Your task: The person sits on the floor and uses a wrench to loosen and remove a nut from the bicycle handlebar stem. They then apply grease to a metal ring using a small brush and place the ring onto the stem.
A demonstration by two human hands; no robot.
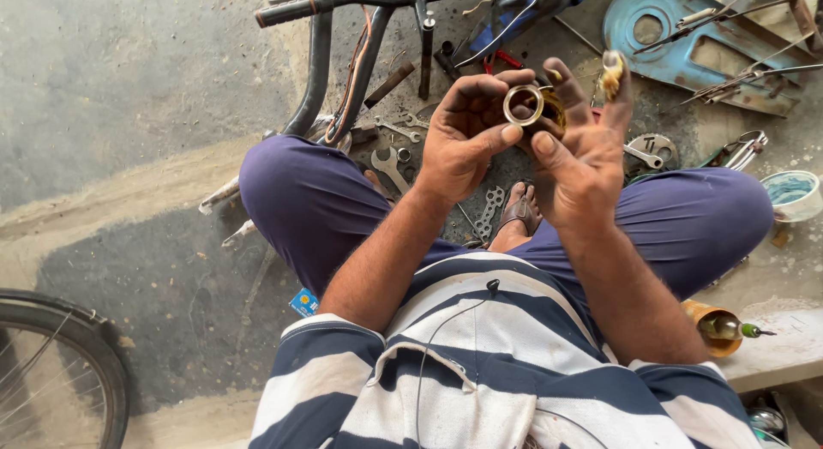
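Your left hand (463,136) is pinching a small metal ring (523,104) between thumb and fingertips, holding it up at the twelve o'clock edge of the palm. Your right hand (579,153) is meeting it from three o'clock, thumb pressing by the ring's lower rim, while its raised forefinger is carrying a dab of yellowish grease (611,72). To my eye, you are doing well to be keeping the ring square to your view and gripping only its rim, so the greased finger can be working round the inside evenly.

Out at nine o'clock, spanners (390,162) are lying on the concrete; at one o'clock a blue chain cover (677,24) is resting. A brass-coloured part behind the ring is mostly hidden by your fingers, and I cannot tell what it is.
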